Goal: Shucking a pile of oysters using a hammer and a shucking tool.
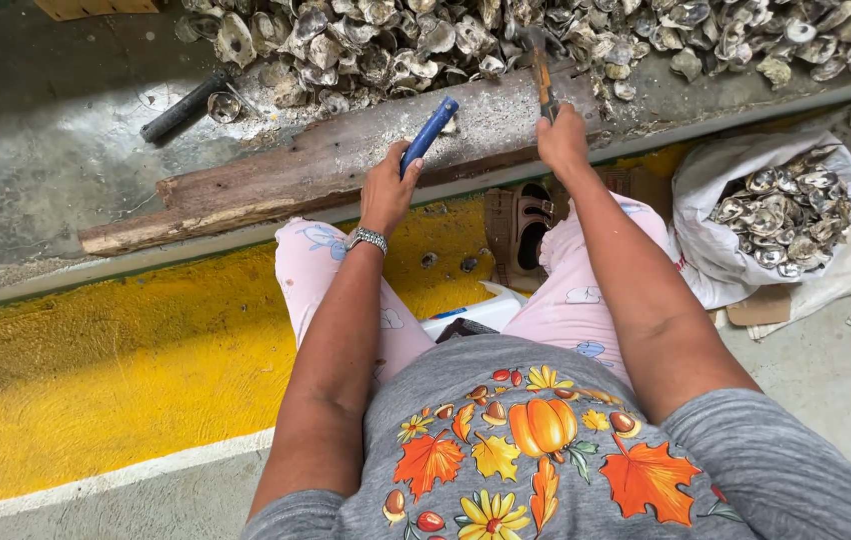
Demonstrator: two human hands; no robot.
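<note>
My left hand [387,190] grips a blue-handled tool [430,132] that points up and right over a worn wooden plank [296,175]. My right hand [563,142] holds a tool with an orange-brown handle [544,82]; its dark head reaches into the pile of grey oyster shells [506,35] along the far side. The plank lies slanted on a wet concrete ledge [46,140], between my hands and the pile. A metal watch sits on my left wrist.
A black cylindrical handle [184,105] lies on the ledge at the left, beside a lone shell. A white sack [746,215] filled with shells stands on the floor at the right. A yellow-painted curb [116,350] runs below the ledge. A brown sandal [516,230] is by my knees.
</note>
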